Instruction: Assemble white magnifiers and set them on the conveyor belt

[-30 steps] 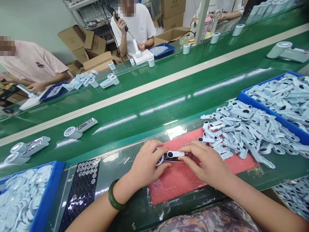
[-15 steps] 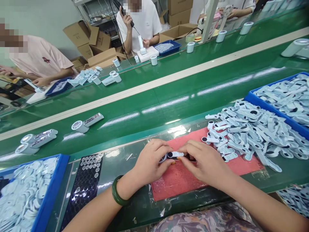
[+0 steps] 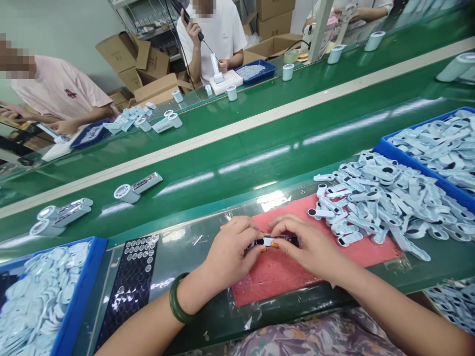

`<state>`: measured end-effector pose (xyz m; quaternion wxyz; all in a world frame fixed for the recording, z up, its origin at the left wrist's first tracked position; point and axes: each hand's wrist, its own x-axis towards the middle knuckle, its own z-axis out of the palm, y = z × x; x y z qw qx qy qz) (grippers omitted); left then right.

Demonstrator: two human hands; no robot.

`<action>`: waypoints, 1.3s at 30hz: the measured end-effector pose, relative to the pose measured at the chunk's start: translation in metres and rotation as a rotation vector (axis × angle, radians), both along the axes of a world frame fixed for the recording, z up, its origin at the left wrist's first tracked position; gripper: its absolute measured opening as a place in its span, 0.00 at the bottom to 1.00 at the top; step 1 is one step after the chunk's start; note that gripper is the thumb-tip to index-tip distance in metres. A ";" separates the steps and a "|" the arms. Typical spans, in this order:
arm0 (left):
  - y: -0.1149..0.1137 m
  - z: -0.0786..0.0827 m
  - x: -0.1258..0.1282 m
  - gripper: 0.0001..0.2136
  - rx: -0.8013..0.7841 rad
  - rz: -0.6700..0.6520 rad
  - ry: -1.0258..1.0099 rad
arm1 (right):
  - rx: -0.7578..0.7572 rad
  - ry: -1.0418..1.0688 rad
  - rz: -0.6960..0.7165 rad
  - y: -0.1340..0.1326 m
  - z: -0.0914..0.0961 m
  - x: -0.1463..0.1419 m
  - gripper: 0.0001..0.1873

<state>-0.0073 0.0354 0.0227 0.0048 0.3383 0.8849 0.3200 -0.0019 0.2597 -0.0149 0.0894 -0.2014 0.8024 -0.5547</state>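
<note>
Over a red mat, my two hands meet on one small assembly. My left hand is closed around the left end of a fan handle, whose dark open length shows beside my right fingers. With thumb and fingers, my right hand pinches a slim light-blue plastic cover with a black oval end, lying against the handle. My fingers hide much of both pieces, and whether the cover is seated I cannot tell. Right of my hands lies a pile of similar covers.
Blue trays of light-blue parts stand left and right. A dark sheet of round stickers lies left of the mat. Beyond, a green conveyor belt carries open fan bodies. Several people sit across it.
My right fingers have shifted slightly left along the cover, and more of the dark handle shows. The fan bodies on the near belt have moved a little right; cups on the far side moved left.
</note>
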 end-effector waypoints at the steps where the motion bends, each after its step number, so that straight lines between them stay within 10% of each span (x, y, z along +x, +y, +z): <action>1: 0.000 0.001 0.004 0.04 -0.005 -0.010 0.010 | 0.027 -0.013 0.015 0.002 0.000 0.003 0.08; 5: 0.004 -0.001 0.028 0.11 -0.124 0.015 0.072 | 0.185 0.073 0.086 0.005 0.000 0.019 0.24; 28: 0.014 0.006 0.023 0.12 -0.475 -0.050 0.235 | 0.258 0.261 0.085 0.013 -0.001 0.025 0.21; 34: 0.010 0.034 -0.071 0.13 -0.659 -0.151 0.452 | 0.622 0.524 -0.369 0.064 0.001 0.007 0.14; 39: 0.032 0.035 -0.195 0.13 -0.746 0.028 0.595 | 0.878 0.571 -0.434 0.069 0.003 -0.006 0.09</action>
